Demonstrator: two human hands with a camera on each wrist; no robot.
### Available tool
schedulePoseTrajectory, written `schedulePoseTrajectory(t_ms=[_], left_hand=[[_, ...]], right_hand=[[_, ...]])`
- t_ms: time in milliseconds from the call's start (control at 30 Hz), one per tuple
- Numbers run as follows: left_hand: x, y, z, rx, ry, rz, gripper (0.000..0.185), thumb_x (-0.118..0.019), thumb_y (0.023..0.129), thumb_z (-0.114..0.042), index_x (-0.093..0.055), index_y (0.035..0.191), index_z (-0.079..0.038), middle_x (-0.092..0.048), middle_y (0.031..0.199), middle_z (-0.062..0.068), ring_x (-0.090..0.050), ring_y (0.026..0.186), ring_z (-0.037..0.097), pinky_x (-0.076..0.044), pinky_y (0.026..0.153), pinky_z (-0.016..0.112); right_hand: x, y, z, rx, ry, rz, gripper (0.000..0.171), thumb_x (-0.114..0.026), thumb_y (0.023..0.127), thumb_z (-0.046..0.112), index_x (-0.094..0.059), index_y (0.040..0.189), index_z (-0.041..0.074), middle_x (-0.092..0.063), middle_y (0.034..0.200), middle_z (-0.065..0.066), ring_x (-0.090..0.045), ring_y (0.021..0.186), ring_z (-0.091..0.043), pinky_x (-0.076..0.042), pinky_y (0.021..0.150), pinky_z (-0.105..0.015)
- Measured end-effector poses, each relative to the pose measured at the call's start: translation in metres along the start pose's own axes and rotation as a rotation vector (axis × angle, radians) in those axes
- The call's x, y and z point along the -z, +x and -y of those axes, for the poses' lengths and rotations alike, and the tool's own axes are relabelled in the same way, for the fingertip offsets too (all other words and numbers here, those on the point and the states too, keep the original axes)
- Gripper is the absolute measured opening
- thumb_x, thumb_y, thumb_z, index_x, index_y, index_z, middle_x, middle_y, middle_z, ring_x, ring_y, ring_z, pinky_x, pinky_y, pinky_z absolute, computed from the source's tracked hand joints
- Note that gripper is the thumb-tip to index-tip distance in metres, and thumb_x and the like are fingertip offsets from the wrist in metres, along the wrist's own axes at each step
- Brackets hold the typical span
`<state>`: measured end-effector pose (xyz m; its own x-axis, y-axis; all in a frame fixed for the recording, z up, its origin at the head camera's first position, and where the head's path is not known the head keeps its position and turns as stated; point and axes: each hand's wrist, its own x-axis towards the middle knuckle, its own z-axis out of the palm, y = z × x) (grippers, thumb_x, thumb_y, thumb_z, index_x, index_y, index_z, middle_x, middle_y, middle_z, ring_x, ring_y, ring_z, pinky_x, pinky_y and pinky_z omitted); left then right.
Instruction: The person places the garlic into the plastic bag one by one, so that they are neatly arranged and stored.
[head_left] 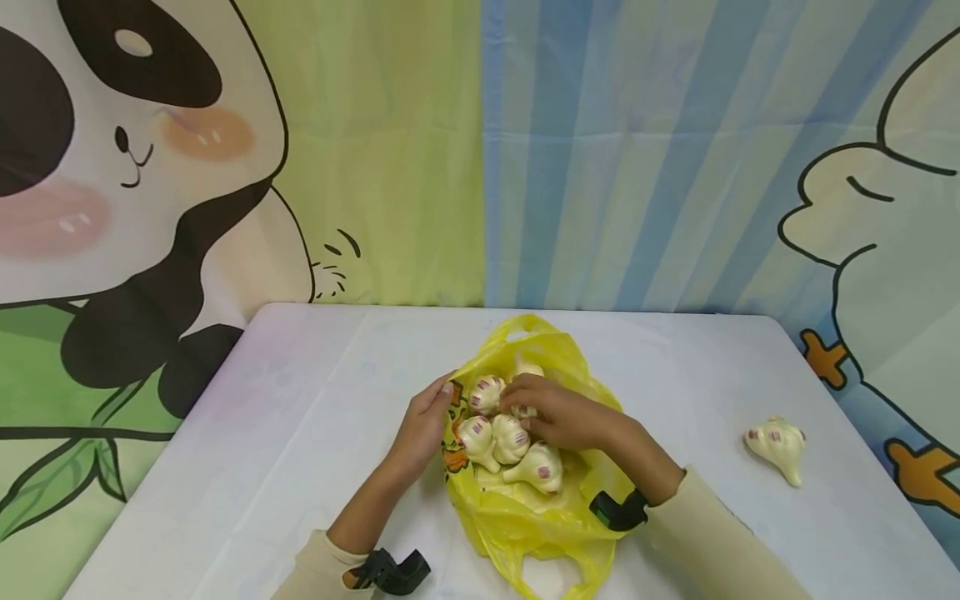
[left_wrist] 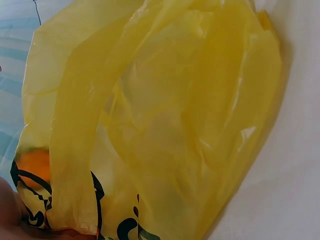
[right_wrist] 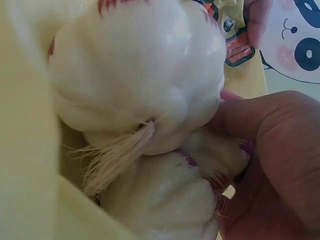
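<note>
A yellow plastic bag (head_left: 525, 517) lies open on the white table (head_left: 300, 417) with several white, purple-streaked garlic bulbs (head_left: 510, 437) inside. My left hand (head_left: 427, 417) pinches the bag's left rim and holds it open; in the left wrist view the bag (left_wrist: 165, 125) fills the frame, with the hand's edge (left_wrist: 7, 210) at the bottom left. My right hand (head_left: 551, 412) reaches into the bag, fingers curled round a bulb. In the right wrist view that bulb (right_wrist: 175, 195) sits against my fingers (right_wrist: 280, 165), under another bulb (right_wrist: 135, 75) showing its dry roots.
One more garlic bulb (head_left: 778, 446) lies alone on the table to the right of the bag. Cartoon backdrops, a panda at left and a striped one at right, hang behind the table's far edge.
</note>
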<state>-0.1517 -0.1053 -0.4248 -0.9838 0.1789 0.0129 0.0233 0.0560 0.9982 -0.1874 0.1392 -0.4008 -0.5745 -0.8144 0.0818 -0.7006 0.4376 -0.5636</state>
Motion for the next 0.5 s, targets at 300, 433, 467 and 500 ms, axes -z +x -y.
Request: schedulePoseTrajectory(t_ms=[300,433,467,500], left_hand=[[0.0006,0.0004,0.0032,0.001,0.016,-0.013,0.045,-0.035,0.107,-0.027,-0.046,0.144,-0.004,-0.05,0.142,0.011,-0.043,0.132,0.024,-0.031,0.11,0.044],[0.0002,-0.0001,0.0026,-0.011,0.017,-0.007,0.045,-0.035,0.107,-0.027,-0.045,0.145,-0.004,-0.049,0.142,0.012,-0.042,0.133,0.025,-0.03,0.11,0.045],[0.0,-0.0002,0.0023,-0.013,0.015,-0.004,0.046,-0.035,0.107,-0.027,-0.044,0.145,-0.003,-0.049,0.143,0.012,-0.041,0.133,0.025,-0.03,0.11,0.045],[-0.0003,-0.0002,0.0023,-0.013,0.012,-0.002,0.046,-0.035,0.107,-0.027,-0.044,0.145,-0.003,-0.049,0.143,0.012,-0.041,0.133,0.025,-0.03,0.11,0.045]], right_hand=[[-0.0016,-0.0076,0.002,-0.13,0.063,0.119,0.047,-0.049,0.096,-0.003,-0.045,0.143,0.002,-0.039,0.149,-0.014,-0.012,0.145,-0.034,-0.022,0.112,-0.052],[-0.001,-0.0084,0.0034,-0.149,0.047,0.16,0.05,-0.048,0.099,0.001,-0.039,0.148,0.002,-0.031,0.154,-0.013,-0.008,0.146,-0.03,-0.019,0.114,-0.05],[-0.001,-0.0086,0.0034,-0.146,0.042,0.161,0.05,-0.047,0.099,0.0,-0.039,0.148,0.003,-0.031,0.155,-0.014,-0.007,0.146,-0.03,-0.019,0.114,-0.051],[-0.001,-0.0089,0.0032,-0.141,0.036,0.157,0.049,-0.047,0.099,0.0,-0.04,0.148,0.003,-0.03,0.155,-0.014,-0.007,0.146,-0.031,-0.019,0.114,-0.051]])
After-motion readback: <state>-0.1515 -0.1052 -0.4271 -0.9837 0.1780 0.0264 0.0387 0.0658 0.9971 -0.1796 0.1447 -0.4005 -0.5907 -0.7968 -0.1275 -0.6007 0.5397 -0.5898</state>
